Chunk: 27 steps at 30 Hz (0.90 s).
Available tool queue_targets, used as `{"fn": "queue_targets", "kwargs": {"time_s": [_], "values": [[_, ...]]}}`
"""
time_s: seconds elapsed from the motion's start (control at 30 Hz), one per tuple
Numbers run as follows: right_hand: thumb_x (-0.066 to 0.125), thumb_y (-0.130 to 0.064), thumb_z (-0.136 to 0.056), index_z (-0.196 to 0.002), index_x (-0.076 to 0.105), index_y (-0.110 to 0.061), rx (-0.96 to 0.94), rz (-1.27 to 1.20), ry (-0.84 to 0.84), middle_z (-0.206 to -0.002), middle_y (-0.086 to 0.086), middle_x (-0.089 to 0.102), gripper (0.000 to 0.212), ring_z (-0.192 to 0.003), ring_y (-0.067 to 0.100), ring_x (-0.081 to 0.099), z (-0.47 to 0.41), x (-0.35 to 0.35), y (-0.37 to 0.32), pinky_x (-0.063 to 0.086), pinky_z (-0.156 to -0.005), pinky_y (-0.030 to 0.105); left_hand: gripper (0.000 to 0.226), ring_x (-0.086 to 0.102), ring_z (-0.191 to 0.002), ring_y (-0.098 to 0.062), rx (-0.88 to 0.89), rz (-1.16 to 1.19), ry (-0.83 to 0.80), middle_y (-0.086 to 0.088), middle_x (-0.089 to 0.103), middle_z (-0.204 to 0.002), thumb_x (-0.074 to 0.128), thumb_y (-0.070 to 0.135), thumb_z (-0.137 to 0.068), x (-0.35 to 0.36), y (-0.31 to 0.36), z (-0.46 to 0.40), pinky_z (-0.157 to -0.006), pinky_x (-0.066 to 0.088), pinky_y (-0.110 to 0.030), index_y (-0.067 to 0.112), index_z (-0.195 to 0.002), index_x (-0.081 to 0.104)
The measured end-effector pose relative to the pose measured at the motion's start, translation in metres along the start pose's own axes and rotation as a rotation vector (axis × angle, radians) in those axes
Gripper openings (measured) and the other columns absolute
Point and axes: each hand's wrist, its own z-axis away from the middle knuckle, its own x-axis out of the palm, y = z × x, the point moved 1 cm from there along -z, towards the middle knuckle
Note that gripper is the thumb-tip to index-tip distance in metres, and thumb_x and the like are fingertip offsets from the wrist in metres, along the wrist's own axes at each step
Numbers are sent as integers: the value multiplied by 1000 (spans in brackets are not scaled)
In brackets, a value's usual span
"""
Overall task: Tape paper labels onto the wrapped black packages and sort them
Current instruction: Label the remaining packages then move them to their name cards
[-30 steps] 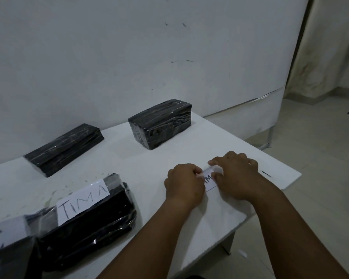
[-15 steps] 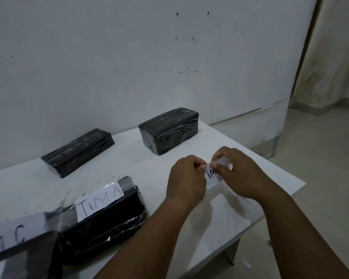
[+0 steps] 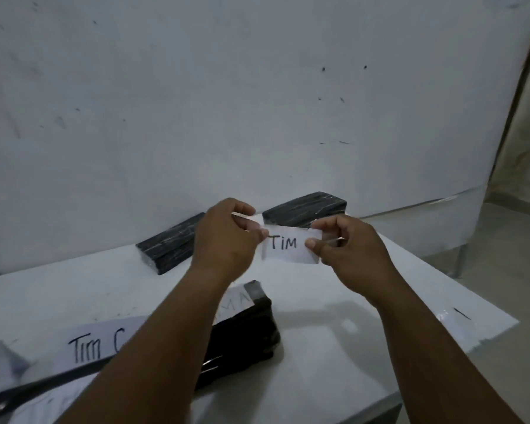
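Label (image 3: 289, 246) reading "TIM" held mid-frame above white table (image 3: 334, 301), pinched at both ends: left hand (image 3: 224, 240) fingers on its left edge, right hand (image 3: 346, 249) thumb over right edge. Two unlabeled black packages (image 3: 169, 247) (image 3: 306, 209) behind; labeled package (image 3: 242, 332) under left forearm.

Black packages: four, two labelled (image 3: 242, 335) (image 3: 43, 390), two bare (image 3: 169, 249) (image 3: 306, 209). Loose paper label (image 3: 288, 246): one. Hands: two.

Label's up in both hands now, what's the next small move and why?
Probably carry the paper label, reading "TiM", forward onto the taller unlabelled black package right behind it. The left hand and right hand pinch its ends above the table, and that package's top is bare. The flatter package is bare too.
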Motion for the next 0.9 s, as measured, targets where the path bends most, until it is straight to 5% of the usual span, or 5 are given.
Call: {"fn": "queue_targets", "kwargs": {"time_s": [0.27,0.43,0.53,0.67,0.9], "values": [[85,-21,-82,-86,74,-25,8,-143,32,-84,-4,77,12,-83,20,75,-19,74,-35,63,-77,49,23,74,-83,-21,-85,-77,162,-3,75,-95,84,28,-80,-90,-32,-48,-81,62,-39,27,-94,67],[80,-21,-87,-92,73,-22,8,-158,87,-84,-5,74,9,-74,13,71,-39,111,-51,62,-66,33,24,70,-99,-26,-155,-233,148,-3,70,-109,80,35,-85,-120,-67,-85,-94,57,-43,22,-99,66],[74,-19,-92,-94,71,-21,15,-160,71,-84,-6,73,4,-70,10,68,-50,131,-57,53,-57,21,38,61,-113,-27,-210,-349,98,-6,63,-122,80,33,-85,-123,-90,-102,-96,49,-35,16,-116,64],[69,-16,-93,-95,72,-23,52,-176,44,-91,-3,75,8,-80,14,72,-62,155,-57,64,-72,35,65,53,-128,-28,-278,-481,-39,-9,55,-143,81,36,-83,-119,-121,-119,-99,42,-32,15,-138,53],[67,-15,-95,-100,71,-24,50,-151,2,-102,-1,76,11,-88,14,73,-62,175,-53,64,-71,30,104,41,-144,-30,-394,-659,-280,-11,39,-160,84,45,-78,-111,-169,-145,-115,35,-37,24,-160,23]]}}
